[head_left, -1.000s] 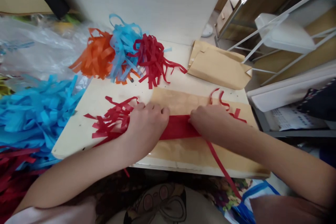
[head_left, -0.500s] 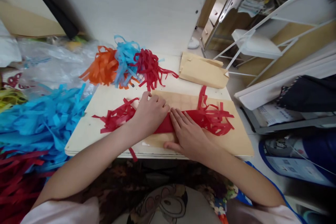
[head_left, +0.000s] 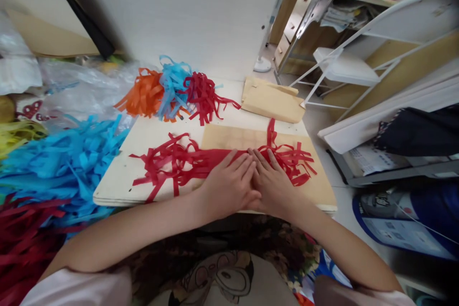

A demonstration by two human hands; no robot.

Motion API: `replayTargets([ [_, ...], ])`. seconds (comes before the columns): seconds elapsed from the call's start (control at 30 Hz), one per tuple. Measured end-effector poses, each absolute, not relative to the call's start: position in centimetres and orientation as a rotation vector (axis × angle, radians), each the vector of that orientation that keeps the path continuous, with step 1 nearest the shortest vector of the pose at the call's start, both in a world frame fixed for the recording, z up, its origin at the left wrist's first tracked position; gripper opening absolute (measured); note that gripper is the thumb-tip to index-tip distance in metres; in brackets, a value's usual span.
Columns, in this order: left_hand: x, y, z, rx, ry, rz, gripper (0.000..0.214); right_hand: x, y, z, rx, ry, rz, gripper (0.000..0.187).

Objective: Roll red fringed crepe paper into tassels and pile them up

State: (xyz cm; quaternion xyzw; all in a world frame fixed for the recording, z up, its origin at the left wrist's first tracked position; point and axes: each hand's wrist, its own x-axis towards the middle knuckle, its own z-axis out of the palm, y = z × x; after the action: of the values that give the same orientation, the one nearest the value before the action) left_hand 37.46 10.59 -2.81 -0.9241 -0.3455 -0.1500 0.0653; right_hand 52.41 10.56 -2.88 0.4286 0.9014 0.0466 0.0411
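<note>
A strip of red tissue-like paper (head_left: 211,155) lies across the low table (head_left: 122,177), both ends cut into loose fringe. My left hand (head_left: 229,184) presses flat on its middle, fingers stretched out. Beside it, touching near the fingertips, my right hand (head_left: 270,181) lies flat on the paper too, palm down. Under the red paper is a tan sheet (head_left: 229,137). The part of the strip beneath both hands is hidden.
Fringed pompoms in orange (head_left: 145,93), light blue (head_left: 174,81) and red (head_left: 203,98) sit at the table's back. A folded tan paper piece (head_left: 272,100) lies at back right. Blue fringe (head_left: 68,158) is heaped at left; a white folding chair (head_left: 347,64) stands beyond.
My left hand has come down from a bent-finger grip and moved right, flat beside my right hand. The left part of the red strip is now uncovered. My right hand has shifted slightly right.
</note>
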Motion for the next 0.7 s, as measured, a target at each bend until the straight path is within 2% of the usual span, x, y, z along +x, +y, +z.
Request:
replayTargets([
  [0.1,37.4,9.4,-4.0,-2.879,-1.230,-0.257,0.068,52.5,10.6,-3.0,1.295,2.744,0.170,0.089],
  [0.23,35.2,8.7,-4.5,-2.831,-1.327,-0.155,0.073,52.5,10.8,-3.2,1.319,2.735,0.201,0.096],
  [0.47,33.7,7.6,-4.6,-2.579,-1.235,-0.356,0.043,52.3,10.6,-3.0,1.327,2.707,0.226,0.098],
  [0.7,33.8,6.6,-4.5,-2.569,-1.031,-0.607,0.021,52.4,8.0,-2.1,1.401,2.731,0.321,0.063],
])
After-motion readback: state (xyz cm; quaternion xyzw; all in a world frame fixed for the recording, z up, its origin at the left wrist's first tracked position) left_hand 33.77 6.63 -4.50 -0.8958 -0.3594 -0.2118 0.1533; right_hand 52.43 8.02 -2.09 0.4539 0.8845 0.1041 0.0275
